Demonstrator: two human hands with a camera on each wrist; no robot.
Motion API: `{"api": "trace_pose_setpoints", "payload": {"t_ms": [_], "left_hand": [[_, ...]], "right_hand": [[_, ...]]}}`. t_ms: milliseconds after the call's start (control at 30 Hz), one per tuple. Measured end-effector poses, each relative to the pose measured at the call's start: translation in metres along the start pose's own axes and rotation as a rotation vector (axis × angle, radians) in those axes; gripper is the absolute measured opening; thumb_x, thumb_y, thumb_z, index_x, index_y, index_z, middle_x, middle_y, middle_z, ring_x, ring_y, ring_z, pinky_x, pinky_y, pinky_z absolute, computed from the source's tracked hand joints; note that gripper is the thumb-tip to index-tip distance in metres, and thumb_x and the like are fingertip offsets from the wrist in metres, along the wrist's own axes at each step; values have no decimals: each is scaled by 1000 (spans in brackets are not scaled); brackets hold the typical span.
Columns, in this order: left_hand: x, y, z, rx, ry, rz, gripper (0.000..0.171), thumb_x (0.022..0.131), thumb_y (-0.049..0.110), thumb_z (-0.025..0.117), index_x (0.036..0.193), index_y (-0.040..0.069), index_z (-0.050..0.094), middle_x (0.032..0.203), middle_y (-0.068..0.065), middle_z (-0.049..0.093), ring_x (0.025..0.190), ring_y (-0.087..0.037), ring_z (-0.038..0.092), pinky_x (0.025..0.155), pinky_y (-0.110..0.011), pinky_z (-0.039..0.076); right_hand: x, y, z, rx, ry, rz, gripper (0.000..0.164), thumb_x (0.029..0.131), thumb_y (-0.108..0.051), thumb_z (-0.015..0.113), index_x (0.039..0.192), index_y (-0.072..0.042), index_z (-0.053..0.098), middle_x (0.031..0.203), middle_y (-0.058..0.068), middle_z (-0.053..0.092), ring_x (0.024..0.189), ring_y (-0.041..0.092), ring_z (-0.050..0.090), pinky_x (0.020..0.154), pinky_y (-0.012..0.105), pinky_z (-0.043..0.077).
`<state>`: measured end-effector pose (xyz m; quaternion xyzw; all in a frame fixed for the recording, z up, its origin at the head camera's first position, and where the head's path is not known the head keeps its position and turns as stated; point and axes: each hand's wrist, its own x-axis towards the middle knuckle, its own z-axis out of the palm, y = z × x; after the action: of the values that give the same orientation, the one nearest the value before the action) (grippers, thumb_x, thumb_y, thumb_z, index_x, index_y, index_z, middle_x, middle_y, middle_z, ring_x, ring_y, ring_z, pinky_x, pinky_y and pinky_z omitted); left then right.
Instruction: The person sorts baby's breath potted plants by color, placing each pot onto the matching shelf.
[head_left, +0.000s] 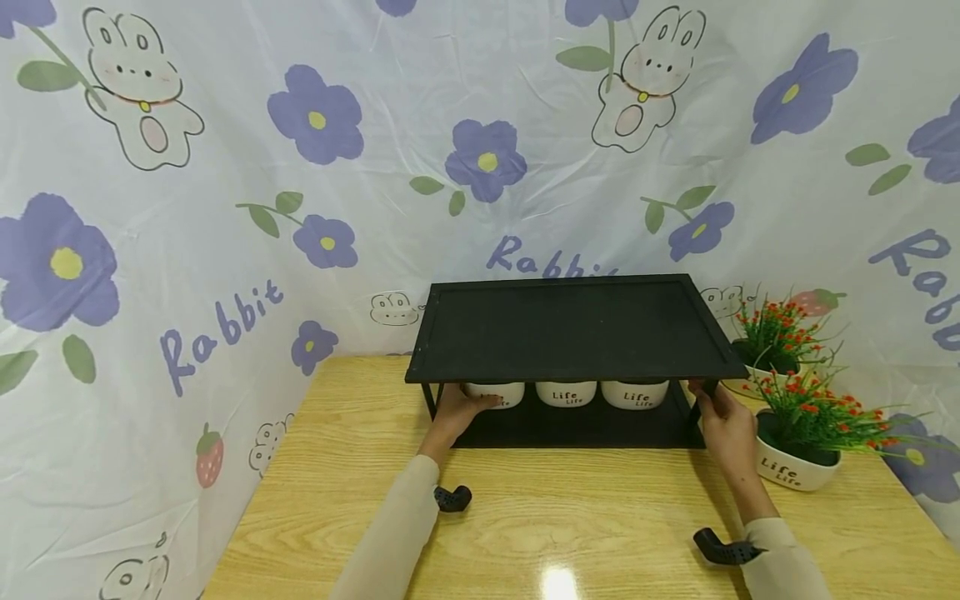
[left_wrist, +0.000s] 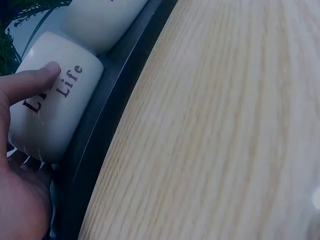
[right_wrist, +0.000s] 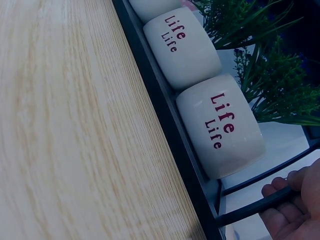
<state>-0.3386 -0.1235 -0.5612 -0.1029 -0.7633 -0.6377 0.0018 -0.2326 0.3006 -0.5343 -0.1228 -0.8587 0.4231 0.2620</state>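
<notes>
A black two-tier rack [head_left: 577,329] stands on the wooden table, its broad top panel hiding the plants beneath. Three white oval flowerpots marked "Life" line its lower shelf: a left flowerpot [head_left: 513,390], a middle flowerpot [head_left: 566,393] and a right flowerpot [right_wrist: 225,137]. My left hand [head_left: 452,414] grips the left flowerpot, thumb on its front [left_wrist: 52,70] and fingers around its outer end. At the opposite end, my right hand [right_wrist: 295,205] holds the rack's front right post [right_wrist: 255,206], fingers curled round it. Green leaves show above the pots in the wrist views.
Right of the rack, two more potted plants with red flowers stand on the table: a front plant [head_left: 798,450] and a back plant [head_left: 776,342]. A patterned cloth [head_left: 397,208] hangs close behind the rack. Wood tabletop [head_left: 570,517] lies before it.
</notes>
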Motion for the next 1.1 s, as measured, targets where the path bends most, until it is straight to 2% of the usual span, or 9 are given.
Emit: {"api": "trace_pose_setpoints", "payload": {"t_ms": [100, 167, 233, 367, 500, 700, 833, 967, 1100], "left_hand": [[-1, 2, -1, 5, -8, 23, 87, 90, 9, 85, 161, 16, 34, 157, -16, 44, 141, -37, 52, 118, -56, 45], [-2, 6, -2, 29, -11, 31, 85, 91, 9, 85, 160, 15, 36, 155, -16, 46, 140, -37, 53, 117, -56, 47], [-4, 11, -4, 61, -13, 39, 81, 93, 10, 84, 159, 13, 39, 153, -17, 49, 139, -38, 55, 115, -56, 49], [-9, 19, -7, 131, -7, 32, 75, 95, 16, 83, 158, 10, 43, 150, -19, 55, 138, -40, 58, 113, -57, 51], [-16, 26, -11, 167, 2, 14, 75, 97, 25, 81, 160, 11, 43, 154, -18, 53, 143, -40, 55, 117, -59, 47], [-27, 40, -16, 153, 16, 8, 85, 97, 30, 80, 167, 17, 34, 170, -15, 37, 159, -38, 35, 128, -61, 32], [-34, 47, -18, 159, 17, 18, 90, 97, 25, 79, 170, 15, 27, 175, -15, 27, 164, -38, 25, 131, -60, 25], [-41, 50, -20, 146, 6, 41, 90, 99, 14, 77, 170, 7, 22, 177, -20, 20, 165, -41, 19, 133, -58, 21], [-50, 52, -25, 143, -23, 9, 93, 100, 10, 74, 171, 4, 14, 178, -22, 12, 166, -42, 13, 133, -57, 19]], "right_hand": [[1, 0, -1, 1, -6, 4, 31, 112, -23, 56, 130, -7, 76, 125, 18, 78, 88, -33, 43, 88, 29, 58], [1, 0, -1, -2, -15, 13, 32, 113, -24, 55, 132, -7, 75, 126, 17, 77, 87, -32, 42, 79, 16, 49], [1, 0, -2, 4, -24, 22, 33, 114, -24, 54, 133, -7, 75, 127, 17, 77, 87, -33, 42, 74, 9, 40], [1, -1, -3, 10, -33, 30, 34, 114, -24, 53, 134, -7, 74, 128, 18, 76, 86, -32, 42, 71, 11, 38], [0, 0, -3, 7, -34, 32, 35, 114, -24, 53, 136, -6, 73, 127, 21, 76, 84, -31, 42, 68, 14, 38], [-1, -1, -3, 10, -33, 29, 35, 114, -23, 52, 136, -5, 72, 127, 21, 76, 85, -32, 41, 67, 13, 38], [-1, -1, -2, 2, -38, 42, 35, 114, -23, 52, 138, -7, 72, 128, 20, 76, 85, -31, 41, 70, 13, 38], [-1, 0, -2, 6, -43, 43, 36, 114, -23, 51, 138, -7, 72, 128, 20, 76, 85, -31, 40, 70, 14, 38], [-2, 0, -2, 19, -39, 41, 35, 114, -23, 51, 137, -7, 72, 129, 19, 76, 85, -31, 42, 70, 14, 38]]}}
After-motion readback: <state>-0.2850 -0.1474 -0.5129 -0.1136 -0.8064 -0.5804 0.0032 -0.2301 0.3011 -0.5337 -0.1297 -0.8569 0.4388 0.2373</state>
